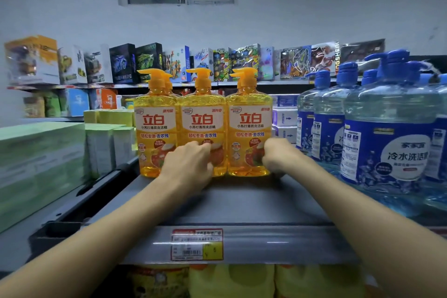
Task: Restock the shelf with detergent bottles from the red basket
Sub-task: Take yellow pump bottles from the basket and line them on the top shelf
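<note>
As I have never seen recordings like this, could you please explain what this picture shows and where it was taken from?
There is no machine here: a person stocks a shop shelf bare-handed, and a camera worn on the head looks forward and down. Three yellow detergent bottles stand in a front row, with more behind. The left hand curls against the middle yellow bottle; the right hand grips the right yellow bottle at its side. Green boxes stand to the left, blue bottles to the right.
</note>
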